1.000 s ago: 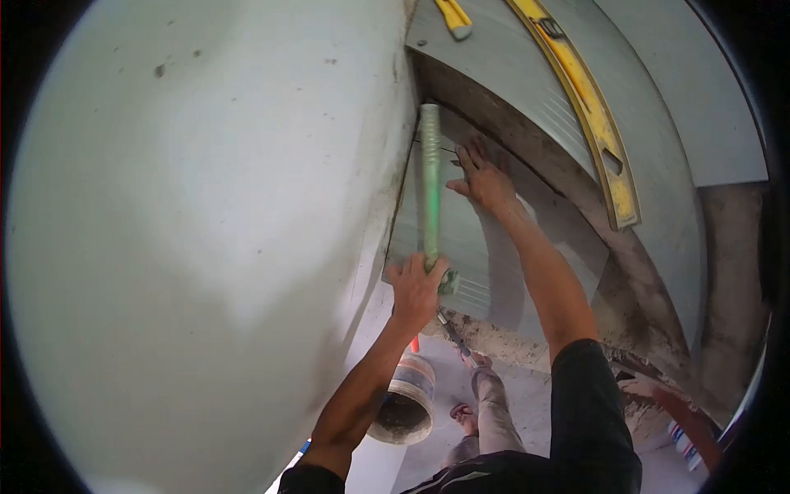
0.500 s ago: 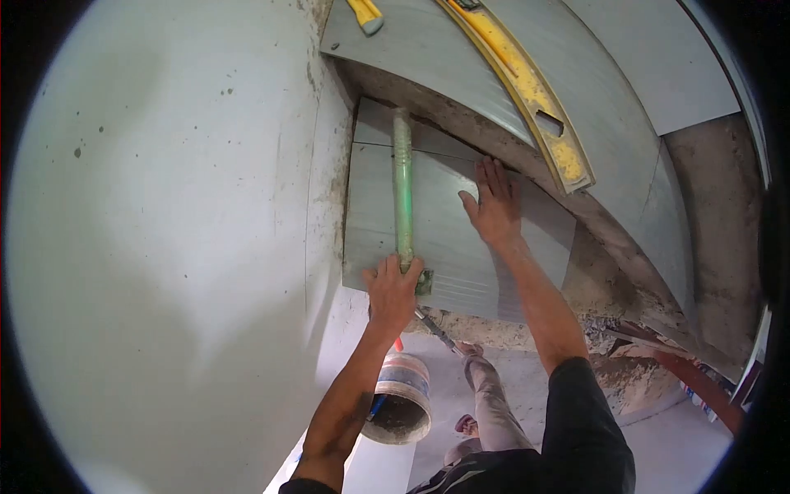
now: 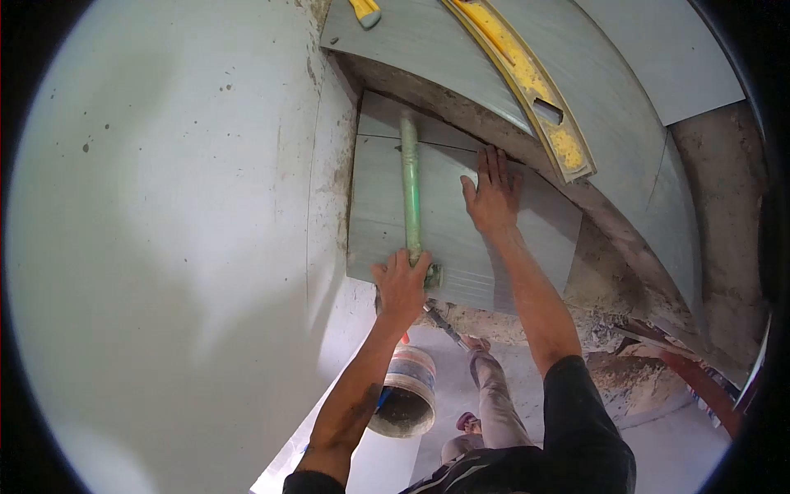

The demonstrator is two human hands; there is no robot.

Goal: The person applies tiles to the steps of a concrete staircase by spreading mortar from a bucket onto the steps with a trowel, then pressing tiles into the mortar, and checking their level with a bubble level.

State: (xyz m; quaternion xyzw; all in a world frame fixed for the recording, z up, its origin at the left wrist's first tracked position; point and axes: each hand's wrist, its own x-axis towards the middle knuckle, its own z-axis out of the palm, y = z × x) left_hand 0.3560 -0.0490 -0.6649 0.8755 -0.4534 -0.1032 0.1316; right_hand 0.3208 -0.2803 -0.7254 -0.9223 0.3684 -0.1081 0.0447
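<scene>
My left hand (image 3: 401, 284) is closed around the near end of a mallet with a green handle (image 3: 412, 193). Its dark, partly hidden head (image 3: 433, 277) shows beside my fingers. The mallet lies over a grey tile (image 3: 448, 206), its handle pointing away from me. On the same tile, near its far edge, my right hand (image 3: 494, 202) rests flat with fingers stretched out and thumb apart. A narrow strip of tile (image 3: 383, 111) borders it at the back, along a thin joint.
A yellow spirit level (image 3: 547, 107) lies on the higher tiled step (image 3: 428, 45), near a yellow-handled tool (image 3: 364, 11). A white wall (image 3: 206, 206) stands at left. Below are a mortar-stained bucket (image 3: 403, 407) and a dark-handled tool (image 3: 445, 325). Rough mortar (image 3: 605, 272) is exposed at right.
The whole view has shifted slightly. My left hand and the mallet sit marginally farther right on the tile; my right hand stays flat near the far edge.
</scene>
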